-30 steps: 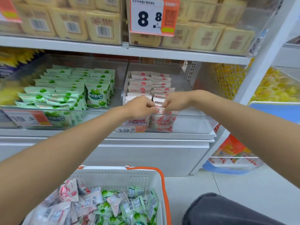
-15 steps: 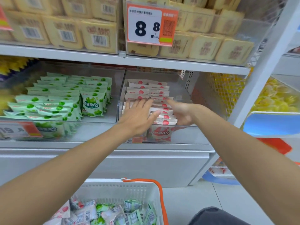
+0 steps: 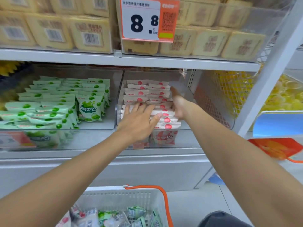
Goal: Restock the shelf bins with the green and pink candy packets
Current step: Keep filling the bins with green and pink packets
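- Green candy packets (image 3: 65, 102): being kept in upright rows in the left clear bin (image 3: 91, 138); not being touched.
- Basket (image 3: 114, 197): being kept near, below the shelf; loose packets (image 3: 114, 217), green and pink mixed, are lying in it, so restocking is judged unfinished.
- Left hand (image 3: 139, 122): being laid flat, fingers straight and spread, on the tops of the near pink rows; nothing is being gripped.
- Pink candy packets (image 3: 147, 92): being stood in two rows in the right clear bin (image 3: 188, 136).
- Right hand (image 3: 178, 105): being pressed edge-on, fingers straight, along the right side of the pink rows, reaching far; nothing is being held. The hands are being kept apart.
- Step judged: rows being squared. Only light downward pressure is being advised while the side is being swept, so packets are being kept upright and room is being opened for basket stock.
- Change: a second ago the hands were being held together at the near front packet. Since half a second ago the right hand is being advanced farther back, while the left is being kept much where it was.
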{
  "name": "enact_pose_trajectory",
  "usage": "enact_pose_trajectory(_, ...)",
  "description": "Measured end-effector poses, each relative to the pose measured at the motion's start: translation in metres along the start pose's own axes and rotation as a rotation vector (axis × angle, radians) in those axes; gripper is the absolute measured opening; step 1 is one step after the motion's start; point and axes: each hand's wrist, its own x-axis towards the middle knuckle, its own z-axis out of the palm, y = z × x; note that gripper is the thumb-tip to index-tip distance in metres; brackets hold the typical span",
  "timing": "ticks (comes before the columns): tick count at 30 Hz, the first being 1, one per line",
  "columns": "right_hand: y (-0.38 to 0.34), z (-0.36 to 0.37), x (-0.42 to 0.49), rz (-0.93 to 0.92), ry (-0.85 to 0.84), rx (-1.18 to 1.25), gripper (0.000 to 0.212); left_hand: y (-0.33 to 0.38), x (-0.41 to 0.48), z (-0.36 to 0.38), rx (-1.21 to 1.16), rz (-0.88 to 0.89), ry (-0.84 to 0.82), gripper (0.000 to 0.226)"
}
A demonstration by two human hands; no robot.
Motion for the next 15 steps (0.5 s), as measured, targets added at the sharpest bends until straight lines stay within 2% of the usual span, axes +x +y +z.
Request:
enact_pose_trajectory(5, 0.002, -0.019, -0.003, 0.08, -0.095, 0.066, 0.075, 0.002, -0.002, -0.003, 0.009, -0.01, 0.004, 0.066)
enact_pose_trajectory(8, 0.001, -0.036, -0.011, 0.223, -0.085, -0.268, 0.09, 0.003, -0.002, -0.003, -0.012, -0.015, -0.007, 0.067)
enact_pose_trajectory(11, -0.001, -0.037, -0.03, 0.341, -0.309, -0.561, 0.097, 0.005, -0.004, -0.005, -0.025, -0.021, 0.0, 0.061)
enact_pose_trajectory(13, 0.001, -0.027, -0.035, 0.36, -0.368, -0.64, 0.096, 0.006, -0.004, -0.009, -0.065, -0.043, -0.022, 0.057)
enact_pose_trajectory(15, 0.005, -0.018, -0.034, 0.354, -0.356, -0.619, 0.094, 0.007, -0.004, -0.011, -0.106, -0.056, -0.05, 0.054)
